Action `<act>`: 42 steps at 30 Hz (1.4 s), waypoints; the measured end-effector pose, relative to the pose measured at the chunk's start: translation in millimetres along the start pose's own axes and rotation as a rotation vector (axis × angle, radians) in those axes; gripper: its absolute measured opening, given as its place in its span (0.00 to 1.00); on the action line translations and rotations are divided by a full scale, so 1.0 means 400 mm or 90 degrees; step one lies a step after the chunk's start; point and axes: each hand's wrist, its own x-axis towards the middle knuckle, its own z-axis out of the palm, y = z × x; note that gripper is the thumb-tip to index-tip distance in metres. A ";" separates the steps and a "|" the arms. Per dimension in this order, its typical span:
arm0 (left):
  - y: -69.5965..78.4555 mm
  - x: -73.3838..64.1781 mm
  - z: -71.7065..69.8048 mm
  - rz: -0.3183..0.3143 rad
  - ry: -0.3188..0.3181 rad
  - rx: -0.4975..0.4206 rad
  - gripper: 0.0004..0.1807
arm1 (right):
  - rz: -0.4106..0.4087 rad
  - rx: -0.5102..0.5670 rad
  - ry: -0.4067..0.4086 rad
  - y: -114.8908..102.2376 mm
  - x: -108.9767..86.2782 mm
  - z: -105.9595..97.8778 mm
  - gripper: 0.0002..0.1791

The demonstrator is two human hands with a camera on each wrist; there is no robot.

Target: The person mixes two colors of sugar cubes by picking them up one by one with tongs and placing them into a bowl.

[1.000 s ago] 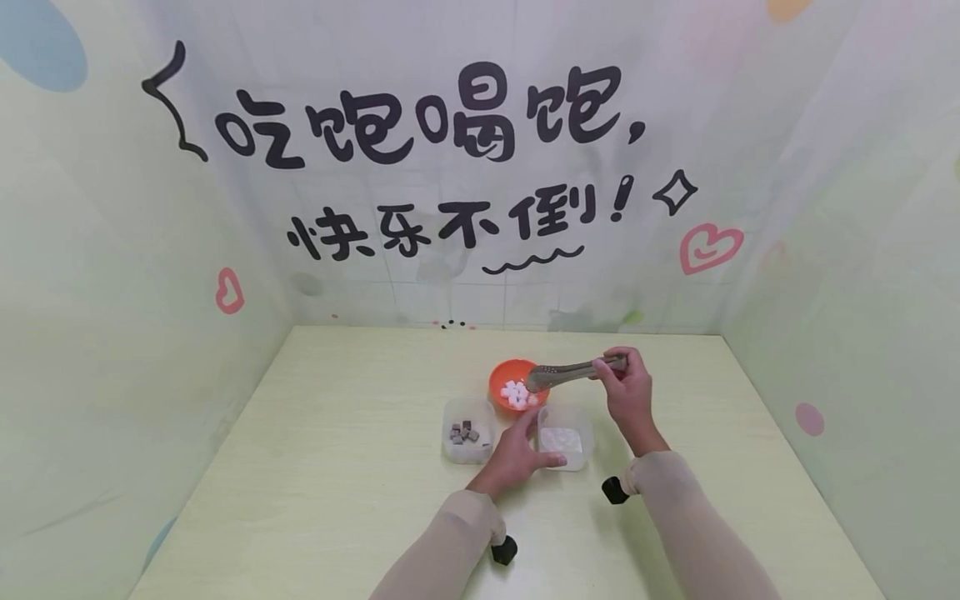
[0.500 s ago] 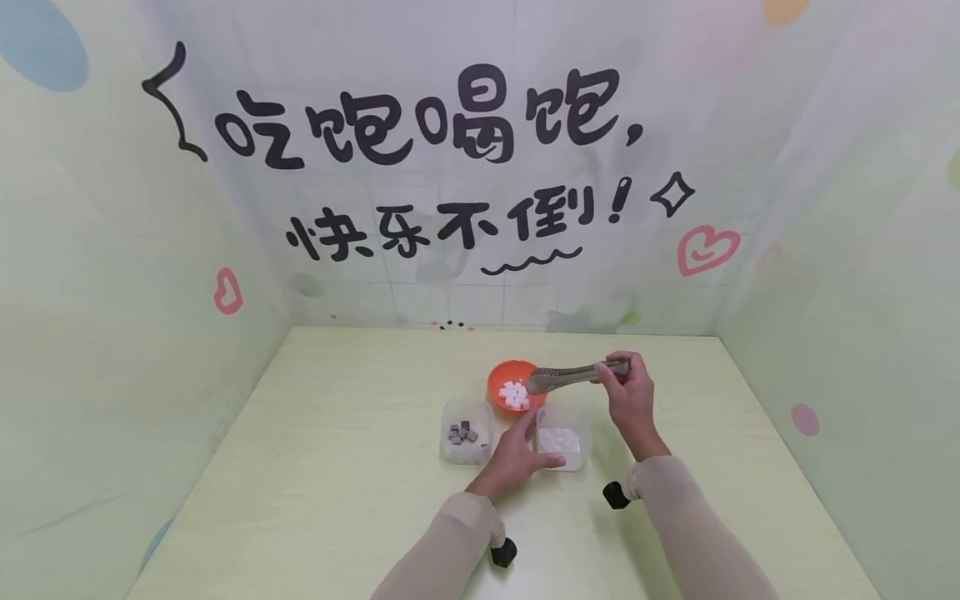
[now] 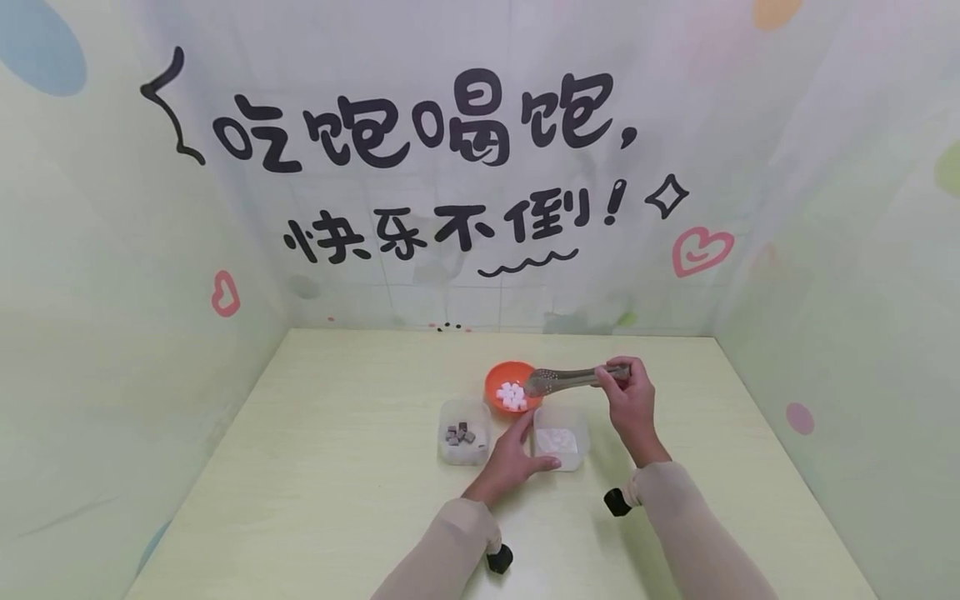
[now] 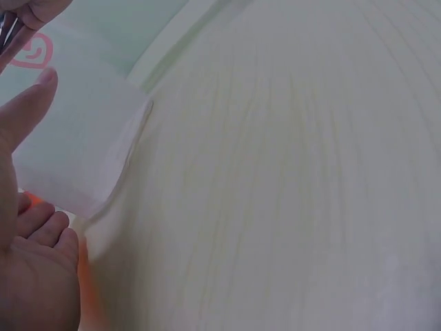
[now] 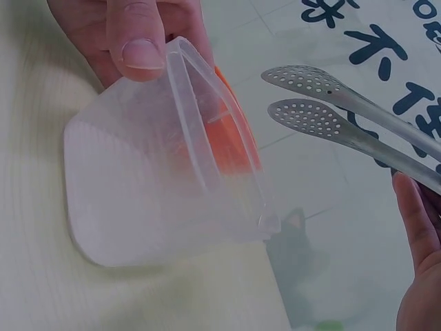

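My right hand point(image 3: 632, 404) holds metal tongs point(image 3: 566, 380), their perforated tips over the right side of the orange bowl point(image 3: 492, 383). The right wrist view shows the tongs' two tips point(image 5: 303, 117) apart, with nothing between them. Small white cubes point(image 3: 512, 395) are heaped in the bowl. Nearer me, my left hand point(image 3: 512, 461) grips the left side of a translucent plastic container point(image 3: 582, 433), thumb at the near side and fingers toward the far side. Whether anything lies on this container's pale bottom, I cannot tell.
A second translucent container point(image 3: 450, 454) with several brown cubes point(image 3: 460, 434) stands left of my left hand. The pale wooden table point(image 3: 322, 467) ends at a printed back wall point(image 3: 420, 300), with side walls left and right.
The head view has shifted slightly. Both hands, the tongs, the bowl and the containers keep nearly the same places relative to each other.
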 end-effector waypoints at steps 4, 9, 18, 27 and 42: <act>-0.002 -0.009 -0.001 0.015 0.008 -0.009 0.51 | 0.002 0.003 0.001 -0.005 -0.007 -0.003 0.12; 0.003 -0.026 -0.006 0.014 0.011 -0.038 0.50 | 0.000 0.010 -0.002 -0.013 -0.016 -0.006 0.11; 0.004 -0.061 -0.016 -0.010 -0.010 -0.072 0.51 | -0.003 0.006 -0.029 -0.021 -0.032 -0.003 0.12; 0.011 -0.089 -0.036 0.015 -0.034 -0.066 0.48 | -0.016 0.029 -0.046 -0.035 -0.047 0.016 0.12; 0.005 -0.137 -0.079 0.052 -0.071 -0.083 0.37 | -0.040 0.050 -0.063 -0.038 -0.065 0.048 0.12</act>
